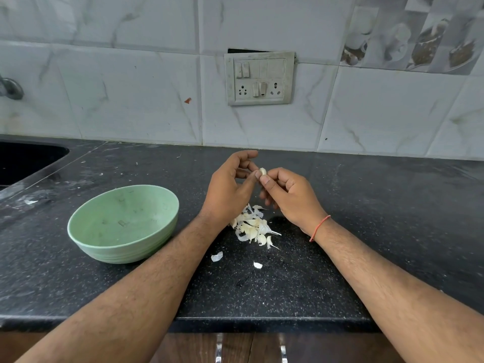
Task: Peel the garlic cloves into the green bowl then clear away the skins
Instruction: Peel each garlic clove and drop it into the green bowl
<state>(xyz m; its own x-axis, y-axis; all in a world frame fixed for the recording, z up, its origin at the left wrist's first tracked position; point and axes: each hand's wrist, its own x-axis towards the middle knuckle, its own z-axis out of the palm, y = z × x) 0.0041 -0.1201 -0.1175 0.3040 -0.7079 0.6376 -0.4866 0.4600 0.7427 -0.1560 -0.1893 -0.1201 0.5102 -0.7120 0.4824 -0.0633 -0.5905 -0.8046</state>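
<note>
With the empty green bowl (123,223) toward the counter's (379,218) left end, your left hand (230,189) and right hand (290,195) both pinching one garlic clove (262,171) above the skins (252,226), steady it leftward and strip with your right thumbnail; no writing is readable.

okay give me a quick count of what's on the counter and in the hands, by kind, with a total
Green bowl: 1
Garlic clove, pinched between the left hand and right hand: 1
Heap of garlic and skins, too tangled to count singly: 1
Loose skin scraps near the counter's front: 2
Total: 5
</note>
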